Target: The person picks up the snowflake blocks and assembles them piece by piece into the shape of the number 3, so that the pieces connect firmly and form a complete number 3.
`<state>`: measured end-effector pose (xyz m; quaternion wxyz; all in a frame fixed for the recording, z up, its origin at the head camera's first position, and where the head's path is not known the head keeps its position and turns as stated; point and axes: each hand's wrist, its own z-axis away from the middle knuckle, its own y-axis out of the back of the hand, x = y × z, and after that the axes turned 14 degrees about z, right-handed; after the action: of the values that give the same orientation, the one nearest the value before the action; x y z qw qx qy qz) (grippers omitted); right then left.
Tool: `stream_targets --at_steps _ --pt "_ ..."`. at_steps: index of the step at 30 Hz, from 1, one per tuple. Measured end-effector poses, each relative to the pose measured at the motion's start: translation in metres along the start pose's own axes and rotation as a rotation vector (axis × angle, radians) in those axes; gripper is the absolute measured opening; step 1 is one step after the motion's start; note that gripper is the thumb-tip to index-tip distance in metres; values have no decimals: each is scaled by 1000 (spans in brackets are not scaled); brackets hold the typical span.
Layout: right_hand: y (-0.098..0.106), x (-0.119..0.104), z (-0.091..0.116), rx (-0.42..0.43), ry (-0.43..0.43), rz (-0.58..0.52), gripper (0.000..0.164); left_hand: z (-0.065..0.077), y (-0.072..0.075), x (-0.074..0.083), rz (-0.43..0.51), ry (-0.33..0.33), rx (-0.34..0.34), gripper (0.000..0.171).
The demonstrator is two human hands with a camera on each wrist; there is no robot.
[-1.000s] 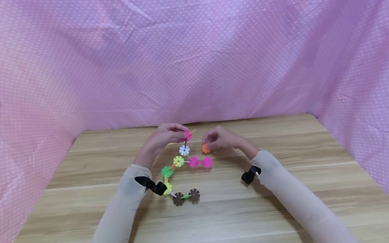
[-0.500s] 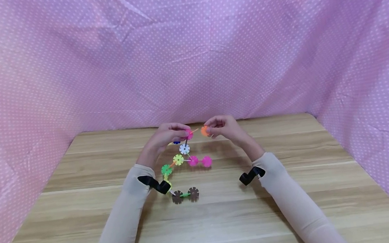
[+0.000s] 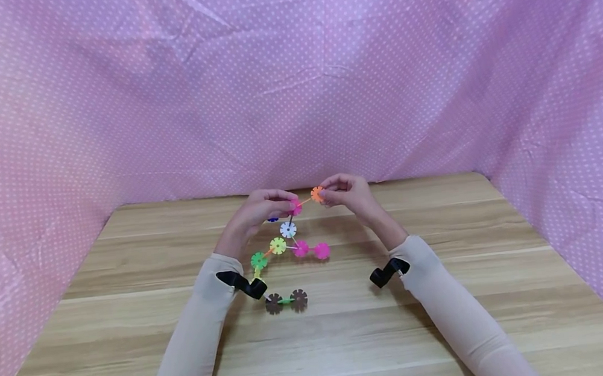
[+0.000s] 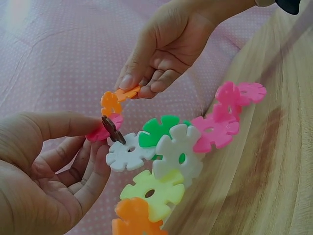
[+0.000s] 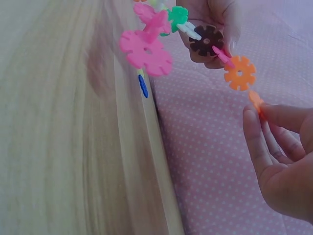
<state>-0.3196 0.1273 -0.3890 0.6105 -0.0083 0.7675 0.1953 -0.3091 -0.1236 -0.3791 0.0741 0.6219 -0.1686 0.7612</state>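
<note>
My left hand pinches a pink slotted snowflake disc near the back of the table. Joined to that disc are a brown disc and an orange disc. The right hand pinches another orange disc between thumb and fingers. The two orange discs meet at their edges; how deep their slots engage I cannot tell. From the brown disc the chain continues through a white disc, green, yellow and pink discs, down to two dark brown discs joined by a green one.
The wooden table ends at the back against a pink dotted cloth. A blue disc shows near the table's back edge, partly behind the left hand in the head view. Black wrist cameras sit on both sleeves.
The right hand has risen and moved toward the back with its orange disc, bringing it against the orange disc on the chain. My left hand has shifted slightly right.
</note>
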Motion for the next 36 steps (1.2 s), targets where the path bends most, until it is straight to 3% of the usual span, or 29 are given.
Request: stream_targets --at_steps 26,36 --pt "1 -4 5 -76 -7 22 26 6 -7 -7 34 -28 39 30" --pt "-1 -1 5 -82 -4 30 23 5 -8 -10 12 -29 16 28"
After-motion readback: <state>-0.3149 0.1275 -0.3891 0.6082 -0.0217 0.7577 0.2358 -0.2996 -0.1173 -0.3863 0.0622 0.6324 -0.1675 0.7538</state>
